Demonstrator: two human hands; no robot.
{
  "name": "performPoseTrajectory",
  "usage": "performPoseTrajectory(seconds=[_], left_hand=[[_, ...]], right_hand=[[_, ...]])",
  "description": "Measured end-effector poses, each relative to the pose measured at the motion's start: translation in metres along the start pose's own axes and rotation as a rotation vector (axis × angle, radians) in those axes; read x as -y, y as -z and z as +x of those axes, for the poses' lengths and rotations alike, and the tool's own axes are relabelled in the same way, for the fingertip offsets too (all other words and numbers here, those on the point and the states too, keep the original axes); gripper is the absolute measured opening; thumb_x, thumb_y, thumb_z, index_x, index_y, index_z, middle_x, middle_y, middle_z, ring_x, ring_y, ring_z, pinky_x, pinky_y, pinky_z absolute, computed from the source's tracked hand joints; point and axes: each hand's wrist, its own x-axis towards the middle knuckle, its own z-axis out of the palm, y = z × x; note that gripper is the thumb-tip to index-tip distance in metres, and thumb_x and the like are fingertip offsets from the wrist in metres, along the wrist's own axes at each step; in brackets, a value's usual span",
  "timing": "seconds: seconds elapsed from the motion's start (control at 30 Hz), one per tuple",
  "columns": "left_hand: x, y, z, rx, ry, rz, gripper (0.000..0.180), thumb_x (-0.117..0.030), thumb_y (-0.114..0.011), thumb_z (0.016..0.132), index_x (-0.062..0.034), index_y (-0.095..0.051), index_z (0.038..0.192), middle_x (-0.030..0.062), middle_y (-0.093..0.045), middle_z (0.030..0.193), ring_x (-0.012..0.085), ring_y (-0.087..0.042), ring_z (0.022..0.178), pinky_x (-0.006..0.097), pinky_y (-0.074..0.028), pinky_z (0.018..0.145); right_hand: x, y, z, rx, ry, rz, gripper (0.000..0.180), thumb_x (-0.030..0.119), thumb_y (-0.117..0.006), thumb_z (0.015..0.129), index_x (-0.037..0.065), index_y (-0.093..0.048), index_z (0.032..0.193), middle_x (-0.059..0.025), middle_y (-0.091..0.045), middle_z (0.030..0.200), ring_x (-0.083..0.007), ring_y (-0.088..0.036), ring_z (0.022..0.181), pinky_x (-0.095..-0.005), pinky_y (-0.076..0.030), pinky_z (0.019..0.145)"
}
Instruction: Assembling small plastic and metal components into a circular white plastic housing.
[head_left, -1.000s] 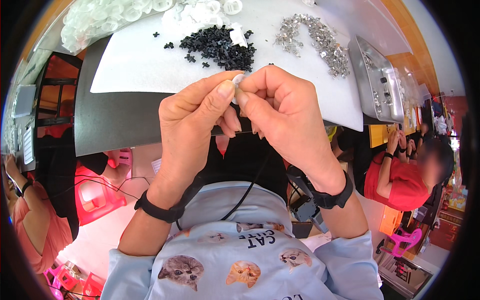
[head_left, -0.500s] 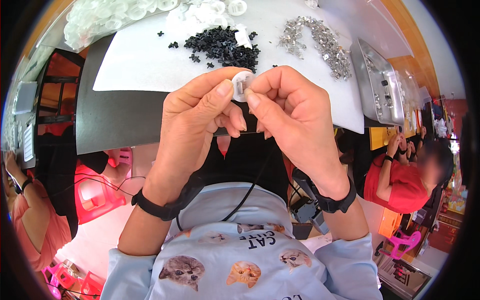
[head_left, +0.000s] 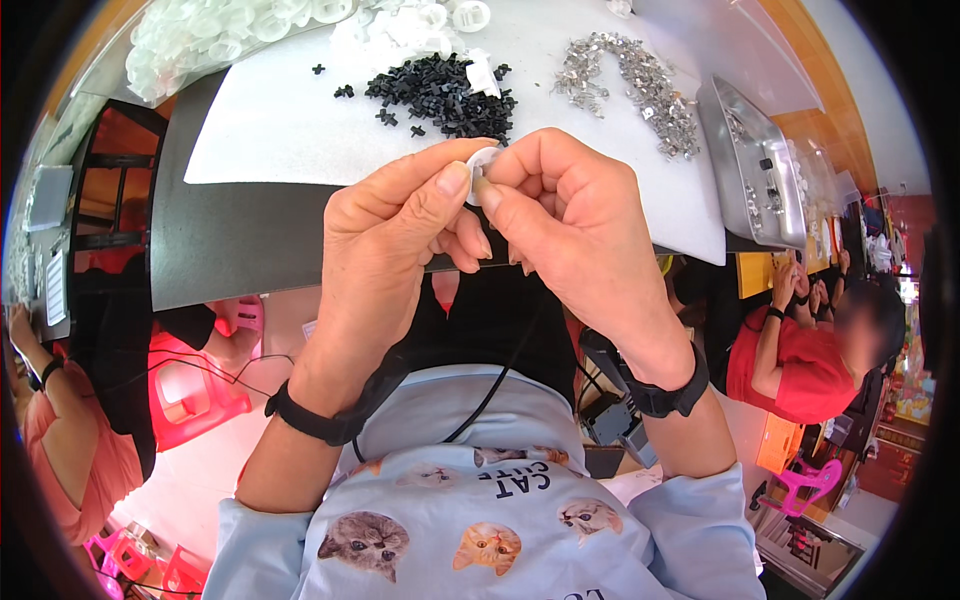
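A small white round plastic part (head_left: 481,158) is pinched by its edge between the thumb and forefinger of my left hand (head_left: 395,215). It is tilted, so only a narrow slice of its face shows. My right hand (head_left: 575,215) has thumb and forefinger closed right against that face. Whatever sits between those right fingertips is hidden. Both hands are over the near edge of a white sheet (head_left: 270,130). Just beyond them lies a heap of small black cross-shaped pieces (head_left: 440,95), with a white piece (head_left: 482,75) on top.
Small silvery metal pieces (head_left: 640,80) are spread at the far right of the sheet. A metal tray (head_left: 750,170) stands beside them. Translucent round parts (head_left: 210,40) fill a bag at the far left. A co-worker in red (head_left: 790,365) sits at right; another person's arm (head_left: 40,355) shows at left.
The white round part has turned more edge-on. My right hand has shifted slightly left, its fingertips now covering more of the part's face.
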Motion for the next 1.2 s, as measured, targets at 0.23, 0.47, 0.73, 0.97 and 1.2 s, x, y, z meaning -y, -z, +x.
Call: performPoseTrajectory(seconds=[0.23,0.47,0.73,0.97,1.2], left_hand=[[0.000,-0.005,-0.002,-0.078,-0.010,0.100,0.025,-0.011,-0.053,0.095,0.0031,-0.064,0.112,0.0056,-0.062,0.069,0.0092,-0.056,0.058,0.020,-0.046,0.051],[0.000,-0.008,-0.005,-0.034,-0.017,0.134,0.025,-0.014,-0.052,0.096,0.0034,-0.061,0.111,0.0058,-0.061,0.069,0.0095,-0.057,0.055,0.021,-0.044,0.044],[-0.003,-0.008,-0.004,-0.032,0.007,0.055,0.025,-0.014,-0.047,0.097,0.0046,-0.060,0.107,0.0100,-0.063,0.081,0.0117,-0.059,0.055,0.022,-0.043,0.041],[-0.002,-0.007,-0.003,-0.023,0.015,0.037,0.026,-0.014,-0.046,0.097,0.0053,-0.059,0.107,0.0102,-0.063,0.083,0.0116,-0.059,0.056,0.022,-0.044,0.041],[-0.003,-0.007,-0.003,-0.009,0.023,0.058,0.026,-0.014,-0.046,0.097,0.0051,-0.060,0.107,0.0098,-0.063,0.081,0.0108,-0.059,0.057,0.021,-0.042,0.043]], right_hand=[[-0.001,-0.002,0.002,0.019,0.023,0.044,0.011,0.002,-0.051,0.089,-0.003,-0.050,0.079,-0.0064,-0.059,0.063,-0.0080,-0.054,0.049,-0.0232,-0.044,0.039],[0.005,0.008,-0.009,0.029,-0.021,0.006,0.006,0.006,-0.056,0.091,0.001,-0.055,0.089,0.0017,-0.056,0.072,-0.0016,-0.050,0.060,-0.0171,-0.041,0.052],[0.007,0.090,0.014,-0.097,0.120,-0.561,0.010,0.004,-0.054,0.085,-0.001,-0.058,0.092,-0.0083,-0.060,0.075,-0.0166,-0.056,0.066,-0.0295,-0.045,0.060],[-0.001,0.103,0.042,-0.008,0.217,-1.011,0.020,0.003,-0.049,0.081,-0.002,-0.058,0.098,-0.0223,-0.061,0.084,-0.0383,-0.059,0.082,-0.0438,-0.045,0.072],[-0.004,0.108,0.040,0.025,0.229,-0.975,0.020,0.003,-0.046,0.082,-0.002,-0.058,0.098,-0.0230,-0.061,0.084,-0.0394,-0.059,0.082,-0.0456,-0.045,0.073]])
